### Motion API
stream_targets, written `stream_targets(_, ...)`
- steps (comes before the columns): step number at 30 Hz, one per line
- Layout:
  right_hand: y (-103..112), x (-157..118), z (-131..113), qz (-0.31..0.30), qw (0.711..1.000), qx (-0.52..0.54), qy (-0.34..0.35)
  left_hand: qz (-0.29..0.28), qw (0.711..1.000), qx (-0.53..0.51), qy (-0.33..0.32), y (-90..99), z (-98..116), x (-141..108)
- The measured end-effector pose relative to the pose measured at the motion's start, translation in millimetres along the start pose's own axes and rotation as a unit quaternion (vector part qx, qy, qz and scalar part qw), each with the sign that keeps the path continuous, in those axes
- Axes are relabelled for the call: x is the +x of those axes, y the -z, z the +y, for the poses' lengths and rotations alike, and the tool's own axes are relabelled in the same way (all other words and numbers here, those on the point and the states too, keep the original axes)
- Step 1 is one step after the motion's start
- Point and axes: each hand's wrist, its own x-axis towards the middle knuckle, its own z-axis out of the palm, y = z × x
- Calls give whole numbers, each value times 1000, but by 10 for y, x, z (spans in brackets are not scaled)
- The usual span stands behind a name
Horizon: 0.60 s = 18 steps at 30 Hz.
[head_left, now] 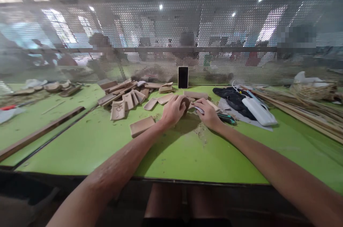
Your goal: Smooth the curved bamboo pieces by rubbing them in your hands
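Note:
My left hand [173, 110] is closed round a curved piece of bamboo [185, 104], held just above the green table. My right hand [209, 113] is closed on a small pale grey flat piece [198, 109], close to the bamboo; what kind of thing it is I cannot make out. A green and black utility knife [227, 118] shows just beyond my right wrist, partly hidden by it. Shavings and dust [200, 132] lie below my hands. To the left of my left hand rests a loose bamboo piece [142, 126].
Several cut bamboo pieces [124, 94] are heaped at the back left. A phone-like dark panel [183, 77] stands by the mesh screen [160, 34]. On the right lie black gloves [233, 100], a white object [259, 111] and long strips [294, 109]. A wooden bar [45, 130] lies left.

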Motion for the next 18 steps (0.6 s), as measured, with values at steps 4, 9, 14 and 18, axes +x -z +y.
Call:
stream_targets(4, -3, -2, -35, -27, 1000, 6, 13, 4, 998, -55, 12, -37, -83, 10)
stream_targets(9, 6, -2, -52, -35, 999, 7, 27, 50, 978, -200, 24, -137, -212, 38)
stream_targets(14, 7, -1, -73, -26, 999, 8, 29, 98, 945, -292, 109, -204, -320, 76)
stream_targets(18, -7, -6, -85, -20, 999, 15, 39, 85, 941, -309, 110, -195, -326, 77)
